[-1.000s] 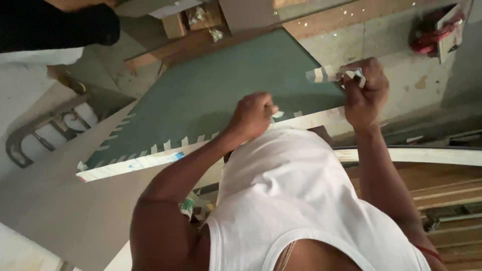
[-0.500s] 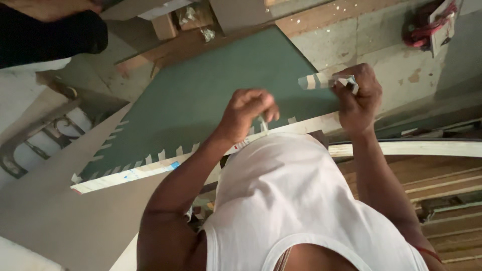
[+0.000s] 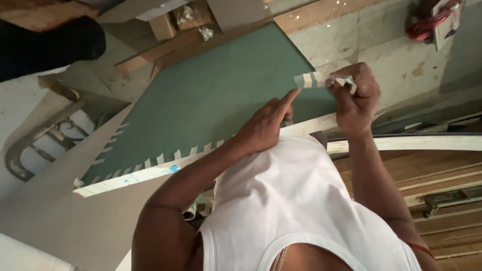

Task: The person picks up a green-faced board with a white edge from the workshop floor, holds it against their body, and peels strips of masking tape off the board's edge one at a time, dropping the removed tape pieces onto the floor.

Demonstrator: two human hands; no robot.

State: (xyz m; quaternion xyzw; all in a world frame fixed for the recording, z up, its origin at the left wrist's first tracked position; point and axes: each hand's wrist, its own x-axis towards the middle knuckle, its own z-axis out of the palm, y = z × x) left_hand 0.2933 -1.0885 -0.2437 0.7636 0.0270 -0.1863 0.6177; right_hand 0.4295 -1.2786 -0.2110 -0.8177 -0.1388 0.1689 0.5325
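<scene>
Head view: our right hand (image 3: 354, 98) pinches a strip of masking tape (image 3: 314, 79) at the green board (image 3: 216, 108)'s far corner. Our left hand (image 3: 266, 128) has a loose grip holding nothing, index finger stretched to the strip's free end. Best to keep the strip taut and press it flat over the pale edge band (image 3: 201, 159), spaced like the tape tabs (image 3: 150, 161) alongside. Both forearms reach forward over the board edge.

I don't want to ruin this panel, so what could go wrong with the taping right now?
The tape strip hangs loose between the right hand and the left hand; it could fold and stick to itself. The left hand's finger is only near the strip's end, so it may land crooked on the green panel, unlike the even tabs along the edge.
</scene>
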